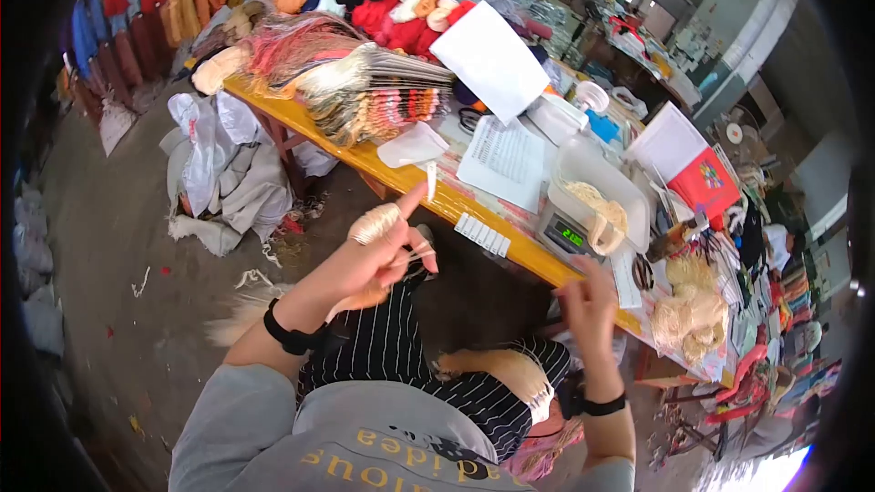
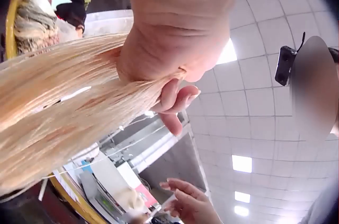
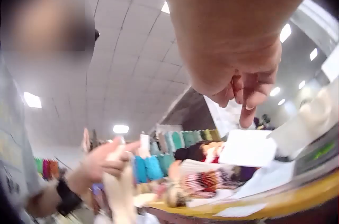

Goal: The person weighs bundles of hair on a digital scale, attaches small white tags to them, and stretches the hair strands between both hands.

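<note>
My left hand (image 1: 378, 251) grips a hank of pale cream yarn (image 2: 63, 112), whose strands hang from the palm in the left wrist view. A band of the yarn wraps over the back of this hand. Its index finger points out with a small white label (image 1: 431, 180) at the tip. My right hand (image 1: 591, 305) is by the table's front edge, near the digital scale (image 1: 563, 235), fingers loosely bent with nothing visible in them. A clear plastic tub (image 1: 629, 210) on the scale holds cream yarn (image 1: 597, 214). Another cream hank (image 1: 515, 369) lies across the lap.
A strip of white labels (image 1: 481, 233) lies on the yellow table edge (image 1: 365, 162). Printed sheets (image 1: 501, 162), striped yarn bundles (image 1: 392, 105) and cream skeins (image 1: 693, 310) cover the tabletop. White sacks (image 1: 219, 173) lie on the floor at left.
</note>
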{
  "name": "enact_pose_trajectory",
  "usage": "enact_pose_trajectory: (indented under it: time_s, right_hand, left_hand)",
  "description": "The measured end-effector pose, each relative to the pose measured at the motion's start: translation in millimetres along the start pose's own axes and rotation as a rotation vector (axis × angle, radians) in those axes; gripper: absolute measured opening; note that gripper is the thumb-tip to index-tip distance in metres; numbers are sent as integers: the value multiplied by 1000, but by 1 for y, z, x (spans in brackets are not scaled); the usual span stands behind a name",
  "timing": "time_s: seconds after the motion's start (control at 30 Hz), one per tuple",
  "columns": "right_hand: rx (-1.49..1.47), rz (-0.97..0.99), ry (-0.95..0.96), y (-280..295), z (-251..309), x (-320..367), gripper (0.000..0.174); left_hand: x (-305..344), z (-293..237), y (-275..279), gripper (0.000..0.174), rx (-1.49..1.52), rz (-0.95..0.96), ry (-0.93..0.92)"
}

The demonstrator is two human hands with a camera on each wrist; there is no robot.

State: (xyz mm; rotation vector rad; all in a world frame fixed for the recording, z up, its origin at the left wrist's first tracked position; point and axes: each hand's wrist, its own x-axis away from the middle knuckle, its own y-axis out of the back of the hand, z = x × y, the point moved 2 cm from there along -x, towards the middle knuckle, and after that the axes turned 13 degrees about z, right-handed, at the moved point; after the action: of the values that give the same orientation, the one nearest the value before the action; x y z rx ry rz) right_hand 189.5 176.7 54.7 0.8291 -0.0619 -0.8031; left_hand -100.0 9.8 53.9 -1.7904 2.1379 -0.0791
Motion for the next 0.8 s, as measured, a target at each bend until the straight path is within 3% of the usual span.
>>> enact_pose_trajectory:
  time_s: [0.07,0.1,0.13,0.23,0.27,0.33,0.4,0.47,0.5,0.6,0.67,0.73,0.77,0.8]
  right_hand:
    - [-355,361,-146,-32,35,0,47]
    - [-542,443,-117,-48,52,-2,49]
    - [-731,523,-81,-64,65,-3,51]
    - [-939,734,-59,-101,71,-2,45]
    - [-873,774,-76,-103,71,-1,31]
    - [-608,698,-11,-102,57,-1,15]
    - [-489,504,-43,-86,52,-1,10]
    - [-377,380,71,-71,39,-4,8]
    - [-367,355,87,-67,41,-6,9]
    - [-370,331,176,-72,45,-8,12]
    - [-359,440,227,-90,42,-3,13]
    - [-86,446,590,-106,32,7,13]
    - [-214,424,384,-120,20,18,12]
    - [-180,550,262,-111,28,23,12]
  left_hand:
    - [-11,11,-17,68,74,82,11]
    - [-13,10,-27,56,105,126,18]
    - [-15,7,-37,57,98,155,72]
    - [-12,7,-50,58,113,170,140]
    - [-10,1,-48,58,106,174,142]
    - [2,-14,-38,66,95,74,226]
    - [11,-7,-17,60,325,-1,213]
    - [19,11,-8,56,407,-9,438]
    - [17,28,-10,54,437,69,555]
    - [24,78,-59,56,344,620,699]
    - [19,65,-85,65,529,755,633]
    - [8,37,-84,73,296,650,447]
    - [6,25,-73,83,333,528,273]
    - [6,10,-64,86,474,304,79]
